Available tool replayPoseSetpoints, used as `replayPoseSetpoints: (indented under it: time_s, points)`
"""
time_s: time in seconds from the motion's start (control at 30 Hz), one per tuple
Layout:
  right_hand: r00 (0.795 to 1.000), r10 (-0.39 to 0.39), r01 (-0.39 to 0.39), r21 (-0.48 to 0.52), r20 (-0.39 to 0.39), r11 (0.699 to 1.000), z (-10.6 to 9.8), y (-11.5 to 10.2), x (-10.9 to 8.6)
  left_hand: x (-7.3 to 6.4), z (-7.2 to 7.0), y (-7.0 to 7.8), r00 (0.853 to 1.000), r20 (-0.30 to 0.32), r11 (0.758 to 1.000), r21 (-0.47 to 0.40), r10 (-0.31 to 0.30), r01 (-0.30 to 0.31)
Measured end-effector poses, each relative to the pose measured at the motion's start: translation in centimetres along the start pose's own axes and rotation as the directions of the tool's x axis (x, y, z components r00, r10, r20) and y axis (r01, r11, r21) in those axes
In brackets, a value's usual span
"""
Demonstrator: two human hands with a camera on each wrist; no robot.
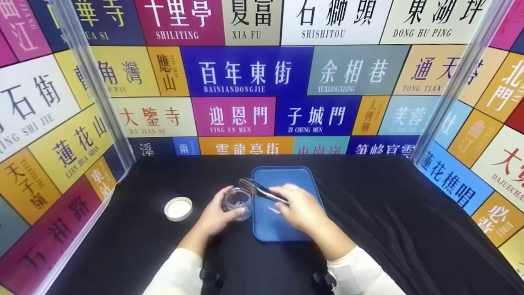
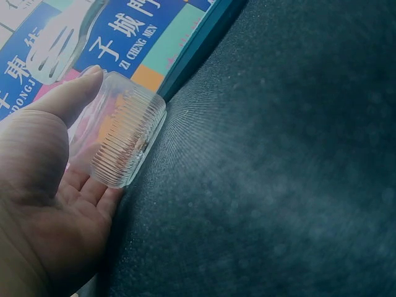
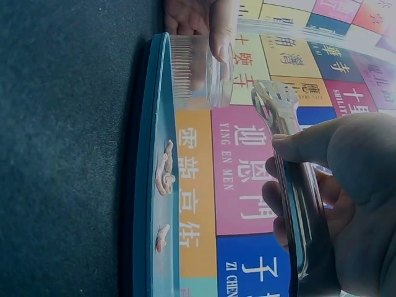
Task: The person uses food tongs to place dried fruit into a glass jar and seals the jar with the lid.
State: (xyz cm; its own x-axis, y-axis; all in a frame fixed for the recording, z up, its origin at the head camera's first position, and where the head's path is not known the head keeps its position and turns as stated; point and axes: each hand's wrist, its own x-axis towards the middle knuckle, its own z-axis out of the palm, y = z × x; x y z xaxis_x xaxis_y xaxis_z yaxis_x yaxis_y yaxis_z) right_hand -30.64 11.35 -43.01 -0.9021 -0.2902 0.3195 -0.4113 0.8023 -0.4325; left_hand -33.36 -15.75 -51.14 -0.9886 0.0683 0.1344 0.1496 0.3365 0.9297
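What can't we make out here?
Head: part of the tray, hidden by the right hand.
Head: handle end of the tongs, behind that hand.
Left wrist: what the jar holds, blurred by its ribbed wall.
Right wrist: one tray end, cut off by the bottom edge.

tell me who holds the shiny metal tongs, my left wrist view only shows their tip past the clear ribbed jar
Observer: The person's right hand grips the shiny metal tongs.
Operator: anything further out to the left
Observer: Yes, a round white lid lies on the black cloth, left of the jar.
Operator: any small bits out of my sight
Observer: Yes, small pinkish pieces lie on the blue rectangular tray.
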Motion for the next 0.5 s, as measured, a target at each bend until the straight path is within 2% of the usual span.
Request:
replayPoseSetpoints:
  time_s: [0.33,0.5]
  points:
    - [1.000,0.007,-0.008,-0.037,-0.012,0.999,-0.4,0.6,0.1,0.1,0.1,-0.1,1.000,0.002,0.999,-0.037,0.029,-0.029]
    - [0.998,0.070,-0.069,-0.043,0.005,0.997,-0.7,1.2,0.4,0.1,0.0,0.0,1.000,0.002,0.999,-0.016,0.029,-0.029]
